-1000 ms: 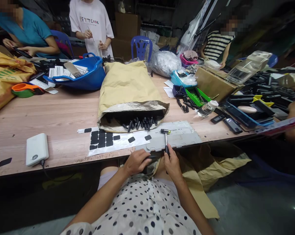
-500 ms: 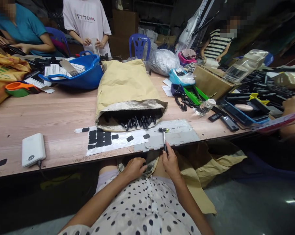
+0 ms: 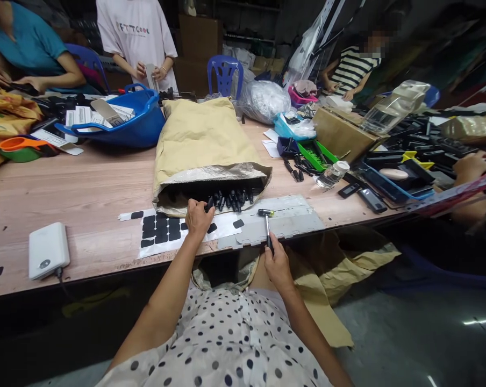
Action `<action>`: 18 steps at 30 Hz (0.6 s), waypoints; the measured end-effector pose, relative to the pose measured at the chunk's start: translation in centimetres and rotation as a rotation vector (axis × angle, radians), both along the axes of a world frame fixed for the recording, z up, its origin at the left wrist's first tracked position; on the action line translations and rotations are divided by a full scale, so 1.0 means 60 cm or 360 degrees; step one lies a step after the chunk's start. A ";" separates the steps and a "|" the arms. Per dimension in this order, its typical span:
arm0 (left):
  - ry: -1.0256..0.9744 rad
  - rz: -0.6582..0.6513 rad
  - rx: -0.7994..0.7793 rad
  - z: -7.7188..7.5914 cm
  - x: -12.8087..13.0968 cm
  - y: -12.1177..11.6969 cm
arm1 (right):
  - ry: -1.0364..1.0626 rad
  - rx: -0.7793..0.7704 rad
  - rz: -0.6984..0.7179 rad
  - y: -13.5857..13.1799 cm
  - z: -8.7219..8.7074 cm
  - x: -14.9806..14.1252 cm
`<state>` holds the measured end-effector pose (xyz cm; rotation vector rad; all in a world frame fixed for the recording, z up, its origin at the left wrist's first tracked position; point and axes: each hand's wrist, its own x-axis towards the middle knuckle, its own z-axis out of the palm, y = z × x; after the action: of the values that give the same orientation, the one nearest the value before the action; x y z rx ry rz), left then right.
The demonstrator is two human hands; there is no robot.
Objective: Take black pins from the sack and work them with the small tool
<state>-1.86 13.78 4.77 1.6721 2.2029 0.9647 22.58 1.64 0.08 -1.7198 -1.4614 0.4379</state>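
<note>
My left hand (image 3: 198, 217) is stretched out over the table at the mouth of a tan paper sack (image 3: 205, 142) lying on its side. Its fingers pinch one of the several small black parts (image 3: 230, 200) that spill from the sack. My right hand (image 3: 276, 264) is at the table's front edge, closed around the handle of a small hammer (image 3: 266, 226), whose head rests on a grey plate (image 3: 283, 223). A white sheet with black adhesive pads (image 3: 164, 231) lies just left of my left hand.
A white power bank (image 3: 47, 257) lies front left. At the back stand a blue basin (image 3: 122, 126) and a blue chair (image 3: 224, 72). Right are a cardboard box (image 3: 342, 138), a green tray (image 3: 319, 156), a plastic bottle (image 3: 330, 176) and black trays (image 3: 412, 161). Other people work around the table.
My left hand has risen from my lap and reached forward to the sack's mouth, onto a black part. My right hand still holds the hammer in place. The view shifted slightly.
</note>
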 end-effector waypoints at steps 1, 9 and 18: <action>-0.0002 -0.0014 0.0045 -0.001 0.000 -0.003 | -0.0001 0.0009 0.0004 0.000 0.000 -0.001; -0.0009 -0.0692 0.0211 -0.012 0.015 -0.075 | 0.0191 -0.0039 0.0009 -0.001 0.008 0.003; -0.0081 -0.0871 0.0027 -0.030 0.022 -0.082 | 0.0595 -0.0058 0.0228 -0.027 0.031 -0.010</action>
<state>-0.54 8.85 2.96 2.0664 1.5642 0.8564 21.98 0.02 1.94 -1.4679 -1.3104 0.8202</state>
